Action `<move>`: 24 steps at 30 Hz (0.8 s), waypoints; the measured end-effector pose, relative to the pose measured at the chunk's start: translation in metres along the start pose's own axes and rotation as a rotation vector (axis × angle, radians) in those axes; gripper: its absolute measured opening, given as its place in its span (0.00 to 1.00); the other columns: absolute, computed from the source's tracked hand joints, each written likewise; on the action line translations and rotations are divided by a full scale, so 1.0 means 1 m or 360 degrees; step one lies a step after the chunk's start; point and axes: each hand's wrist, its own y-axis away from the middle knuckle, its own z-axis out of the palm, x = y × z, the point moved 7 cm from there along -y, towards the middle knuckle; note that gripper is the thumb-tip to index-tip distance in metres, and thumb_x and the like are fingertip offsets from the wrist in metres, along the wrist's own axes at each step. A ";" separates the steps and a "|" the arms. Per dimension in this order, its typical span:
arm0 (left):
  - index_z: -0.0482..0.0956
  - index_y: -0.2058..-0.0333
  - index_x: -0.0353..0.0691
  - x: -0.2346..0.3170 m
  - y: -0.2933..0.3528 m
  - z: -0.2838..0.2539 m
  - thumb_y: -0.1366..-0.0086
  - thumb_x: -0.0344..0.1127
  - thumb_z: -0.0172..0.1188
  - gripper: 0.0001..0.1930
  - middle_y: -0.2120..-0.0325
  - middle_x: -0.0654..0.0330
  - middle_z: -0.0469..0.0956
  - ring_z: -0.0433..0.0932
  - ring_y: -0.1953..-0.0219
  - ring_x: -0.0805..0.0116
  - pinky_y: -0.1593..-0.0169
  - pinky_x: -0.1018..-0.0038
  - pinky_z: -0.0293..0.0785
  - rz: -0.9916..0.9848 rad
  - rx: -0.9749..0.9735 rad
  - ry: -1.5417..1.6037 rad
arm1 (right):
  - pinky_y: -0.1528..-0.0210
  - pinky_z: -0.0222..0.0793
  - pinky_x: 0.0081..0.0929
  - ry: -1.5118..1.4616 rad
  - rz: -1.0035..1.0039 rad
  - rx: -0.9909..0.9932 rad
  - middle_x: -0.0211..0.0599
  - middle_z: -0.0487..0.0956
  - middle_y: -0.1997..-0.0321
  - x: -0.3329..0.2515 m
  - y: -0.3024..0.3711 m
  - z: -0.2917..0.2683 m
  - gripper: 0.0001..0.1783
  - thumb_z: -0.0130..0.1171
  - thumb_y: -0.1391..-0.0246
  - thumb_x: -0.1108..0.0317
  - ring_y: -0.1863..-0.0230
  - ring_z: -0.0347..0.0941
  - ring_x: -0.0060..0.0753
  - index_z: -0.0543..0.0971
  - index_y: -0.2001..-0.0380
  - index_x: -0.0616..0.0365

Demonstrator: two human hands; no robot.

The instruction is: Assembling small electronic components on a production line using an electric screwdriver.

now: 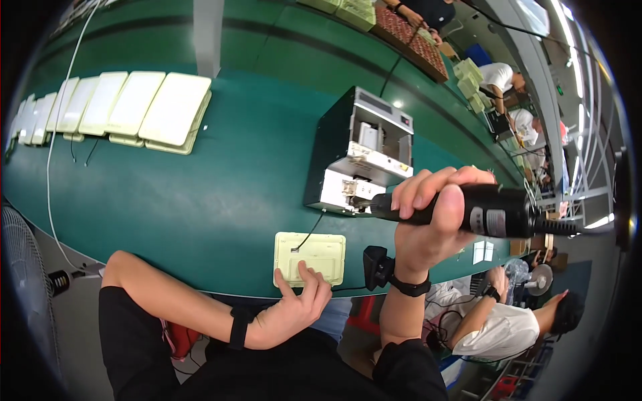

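Beyond both hands, an open-fronted machine (331,134) houses pale parts (369,137). The right hand (431,239) grips a black power driver (498,210), long axis crosswise, tip leftward; the left hand (294,313), apart, rests on a pale-yellow casing (326,257).

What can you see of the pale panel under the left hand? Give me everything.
The panel is pale yellow-green, looks like moulded plastic, and is roughly rectangular with rounded corners and a raised rim. A smaller rectangular outline marks its face, partly covered by fingers. It lies flat on the green table, near the front edge, below the machine. A thin dark cord runs from a small dark spot on its upper left towards the machine. The left hand touches its lower part.
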 end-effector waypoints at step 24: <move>0.80 0.56 0.33 0.005 -0.003 0.006 0.38 0.41 0.53 0.19 0.61 0.50 0.77 0.80 0.51 0.42 0.68 0.47 0.86 -0.0002 0.0079 -0.0110 | 0.82 0.62 0.29 0.0022 0.0388 0.0075 0.32 0.66 0.80 0.033 0.068 -0.010 0.16 0.60 0.37 0.59 0.86 0.60 0.26 0.65 0.57 0.52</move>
